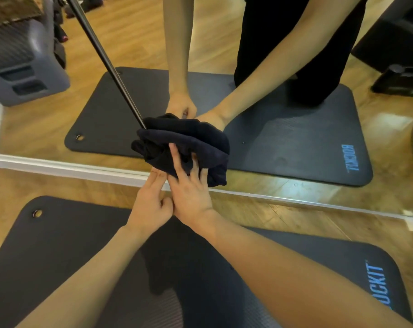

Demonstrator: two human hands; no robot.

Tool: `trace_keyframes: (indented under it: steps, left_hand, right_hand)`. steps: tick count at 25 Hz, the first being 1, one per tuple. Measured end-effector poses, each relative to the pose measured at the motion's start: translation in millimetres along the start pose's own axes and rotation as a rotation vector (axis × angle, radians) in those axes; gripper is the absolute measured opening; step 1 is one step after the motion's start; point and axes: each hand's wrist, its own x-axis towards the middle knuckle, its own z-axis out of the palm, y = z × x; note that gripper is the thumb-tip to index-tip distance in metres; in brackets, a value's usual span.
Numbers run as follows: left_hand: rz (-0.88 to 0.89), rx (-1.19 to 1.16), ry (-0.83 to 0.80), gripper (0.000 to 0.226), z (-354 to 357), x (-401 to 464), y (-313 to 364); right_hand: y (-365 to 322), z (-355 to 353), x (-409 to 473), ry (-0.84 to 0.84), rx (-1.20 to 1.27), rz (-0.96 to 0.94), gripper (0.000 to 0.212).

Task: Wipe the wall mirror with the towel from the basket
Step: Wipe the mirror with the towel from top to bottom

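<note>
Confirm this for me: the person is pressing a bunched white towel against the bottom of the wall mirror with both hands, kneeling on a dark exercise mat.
Not quite: the towel is dark navy or black, not white, as the head view shows. The rest holds: left hand and right hand meet at it, low on the wall mirror, above the dark exercise mat.

dark exercise mat [59, 268] on wooden floor [295, 216], white baseboard [59, 168]
</note>
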Motion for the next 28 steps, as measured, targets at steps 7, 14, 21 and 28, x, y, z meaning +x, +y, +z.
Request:
trace_keyframes:
  steps: [7,14,21,28]
  left_hand:
    - [0.001,-0.007,-0.088,0.08,50,-8,11]
    - [-0.038,0.037,-0.426,0.077,163,-14,93]
    - [0.168,-0.181,-0.389,0.086,249,-19,262]
    - [0.338,-0.344,-0.122,0.074,224,-6,363]
  right_hand:
    - [54,22,-38,-0.038,0.03,-0.027,0.082]
    - [192,0,-144,-0.052,-0.066,0.077,0.097]
    - [304,-110,-213,0.086,-0.161,0.182,0.088]
    - [334,-196,-188,0.459,-0.16,0.094,0.064]
